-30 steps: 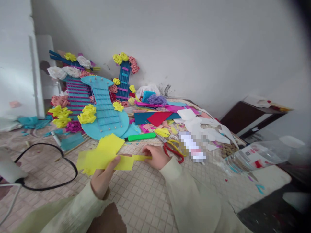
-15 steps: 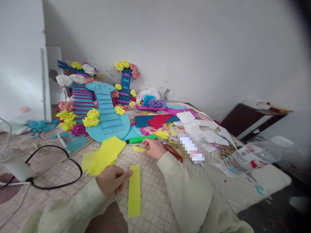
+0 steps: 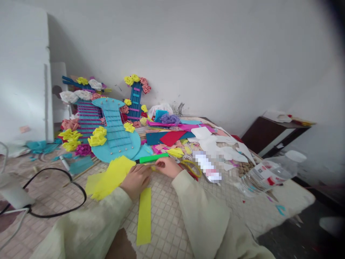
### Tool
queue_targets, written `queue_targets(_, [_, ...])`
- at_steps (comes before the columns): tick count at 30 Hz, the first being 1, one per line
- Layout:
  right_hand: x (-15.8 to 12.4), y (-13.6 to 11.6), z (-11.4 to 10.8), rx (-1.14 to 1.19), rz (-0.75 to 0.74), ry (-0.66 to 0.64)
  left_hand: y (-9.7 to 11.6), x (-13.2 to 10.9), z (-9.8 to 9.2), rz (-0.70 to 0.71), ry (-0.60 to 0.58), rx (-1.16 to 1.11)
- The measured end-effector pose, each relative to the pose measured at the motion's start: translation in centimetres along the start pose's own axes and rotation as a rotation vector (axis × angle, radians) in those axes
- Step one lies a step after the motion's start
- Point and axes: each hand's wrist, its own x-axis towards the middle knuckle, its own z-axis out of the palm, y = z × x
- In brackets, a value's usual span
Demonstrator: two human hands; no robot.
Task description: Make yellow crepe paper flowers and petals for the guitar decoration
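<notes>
At the far left, a white device (image 3: pixel 16 190) rests on the tiled-pattern tabletop (image 3: pixel 167 216), its black cord (image 3: pixel 85 196) looping beside the work, likely parked out of the way. Behind it stands the pale blue guitar-shaped piece (image 3: pixel 115 138), flanked by crumpled paper flowers (image 3: pixel 97 136). Just in front lie fanned yellow sheets (image 3: pixel 113 176), probably placed there to be within easy reach.

The left hand (image 3: pixel 137 180) lies palm down over the sheets' right edge, fingers stretched towards the other hand, perhaps to steady something; whether it grips anything cannot be told. Below it, a yellow strip (image 3: pixel 144 217) lies flat on the tabletop, lengthwise towards the person, its upper end near the fingers.

Between the hands runs what looks like a thin stick (image 3: pixel 147 164), in front of a green cutter (image 3: pixel 153 158). The right hand (image 3: pixel 169 167) has thumb and fingers pinched on its end, a hold that seems suited to something so slender. Farther right lie yellow-handled scissors (image 3: pixel 198 167), a phone (image 3: pixel 207 166) and a clear bottle (image 3: pixel 265 176), all apart from the work.
</notes>
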Motion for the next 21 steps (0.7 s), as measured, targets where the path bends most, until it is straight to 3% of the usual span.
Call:
queue_targets(5, [0.4, 0.5, -1.1, -0.151, 0.037, 0.115, -0.7, -0.6, 0.9, 0.007, -0.009, 0.061])
queue_targets(14, [2.0, 1.0, -1.8, -0.236, 0.026, 0.034, -0.5, -0.9, 1.6, -0.039, 0.022, 0.091])
queue_targets(21, [0.4, -0.5, -1.9, -0.134, 0.020, 0.013, -0.4, -0.9, 1.6, -0.067, 0.019, 0.069])
